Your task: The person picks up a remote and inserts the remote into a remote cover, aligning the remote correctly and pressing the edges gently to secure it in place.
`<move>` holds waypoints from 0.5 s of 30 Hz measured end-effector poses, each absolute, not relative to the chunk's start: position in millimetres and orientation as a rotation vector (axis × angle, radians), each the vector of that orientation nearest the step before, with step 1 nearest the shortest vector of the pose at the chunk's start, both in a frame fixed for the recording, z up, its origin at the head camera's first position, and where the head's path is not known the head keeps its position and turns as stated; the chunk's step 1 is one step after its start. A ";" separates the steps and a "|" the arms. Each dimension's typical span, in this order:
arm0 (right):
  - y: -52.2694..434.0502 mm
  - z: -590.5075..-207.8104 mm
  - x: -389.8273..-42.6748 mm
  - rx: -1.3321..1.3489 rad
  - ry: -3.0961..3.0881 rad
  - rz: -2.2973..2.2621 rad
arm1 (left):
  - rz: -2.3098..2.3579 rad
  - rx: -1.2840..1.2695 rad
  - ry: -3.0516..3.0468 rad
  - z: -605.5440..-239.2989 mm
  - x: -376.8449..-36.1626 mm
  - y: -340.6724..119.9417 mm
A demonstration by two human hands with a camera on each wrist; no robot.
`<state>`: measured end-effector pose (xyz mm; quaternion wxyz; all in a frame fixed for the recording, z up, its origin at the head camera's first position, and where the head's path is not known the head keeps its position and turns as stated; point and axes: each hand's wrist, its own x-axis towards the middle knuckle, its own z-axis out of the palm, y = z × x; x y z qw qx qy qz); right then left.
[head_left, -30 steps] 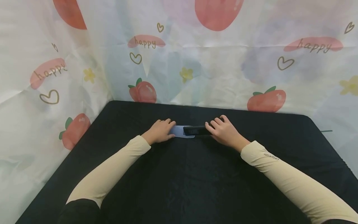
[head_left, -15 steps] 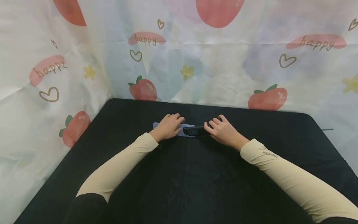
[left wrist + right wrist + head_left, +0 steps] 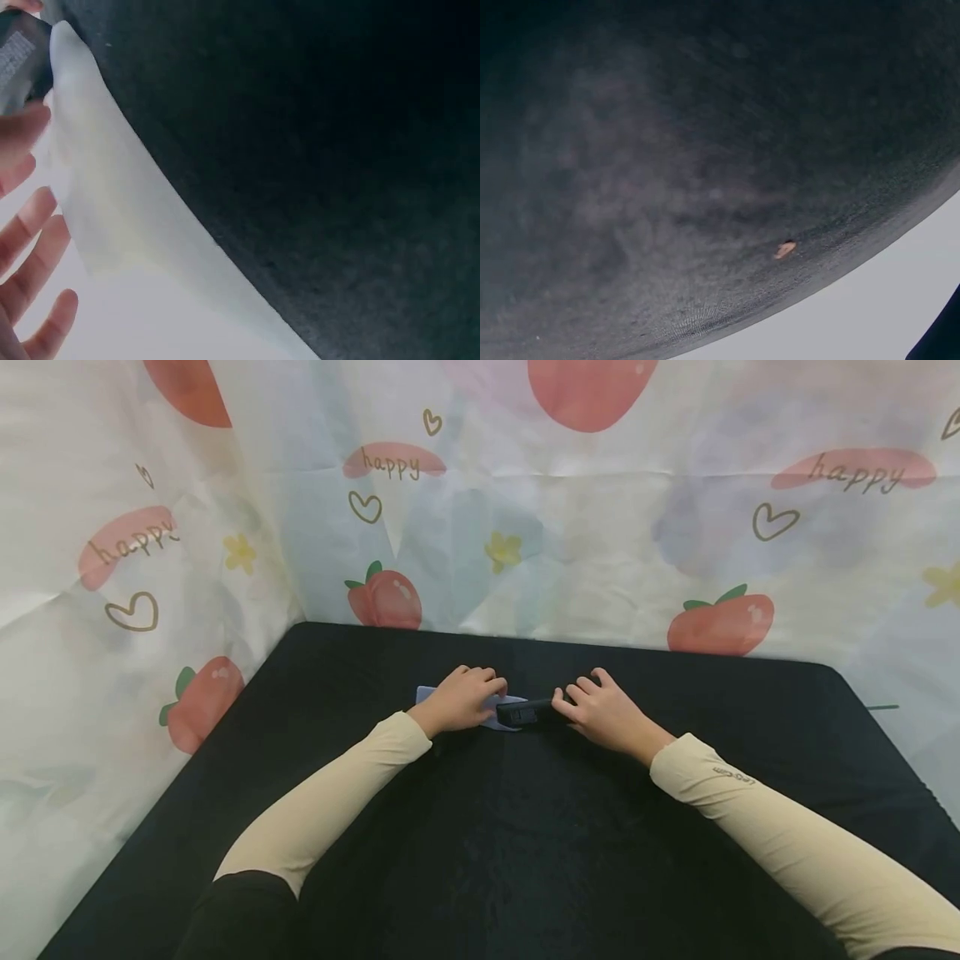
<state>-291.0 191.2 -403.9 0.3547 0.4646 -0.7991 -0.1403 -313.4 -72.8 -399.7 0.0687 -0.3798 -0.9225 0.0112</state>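
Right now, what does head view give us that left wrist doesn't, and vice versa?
Head only: both hands together, the left hand resting on the pale blue paper sheet, the right hand gripping the black bar-shaped device, beige sleeves, the strawberry-print backdrop. Left wrist only: a printed white label on the device's end, and the sheet's edge seen close. Both: the sheet, the device, the left hand's fingers, the black cloth table cover.
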 end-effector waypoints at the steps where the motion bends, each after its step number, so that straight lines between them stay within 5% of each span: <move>1: 191.4 -403.6 -290.8 1.205 -2.063 -0.362 | 0.044 -1.147 -2.790 -399.8 -313.6 -72.5; 15: 193.5 -403.1 -292.2 1.227 -2.080 -0.364 | 0.140 -1.151 -2.919 -400.6 -327.3 -61.9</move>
